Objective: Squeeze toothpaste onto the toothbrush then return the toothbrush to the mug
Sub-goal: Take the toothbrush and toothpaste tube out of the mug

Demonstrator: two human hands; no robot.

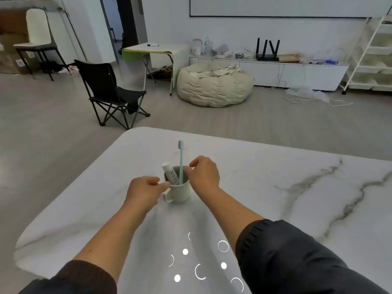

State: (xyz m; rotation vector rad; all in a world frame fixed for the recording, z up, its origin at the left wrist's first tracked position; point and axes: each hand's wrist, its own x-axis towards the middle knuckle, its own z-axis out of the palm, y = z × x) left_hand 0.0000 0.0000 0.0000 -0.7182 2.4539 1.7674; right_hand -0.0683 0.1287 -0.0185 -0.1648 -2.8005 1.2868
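A pale green mug (180,193) stands on the white marble table (275,187), its handle turned toward me on the left. A light blue toothbrush (181,160) stands upright in it, bristles up. A white toothpaste tube (169,174) leans inside against the left rim. My left hand (144,190) is at the mug's left side, fingertips touching the rim by the handle. My right hand (204,172) hovers at the right rim, thumb and forefinger curled near the toothbrush handle, holding nothing.
The table's rounded far edge lies just beyond the mug. On the floor past it stand a black folding chair (112,94), a beige beanbag (214,85) and a small folding table (157,54). A low white cabinet (297,73) runs along the wall.
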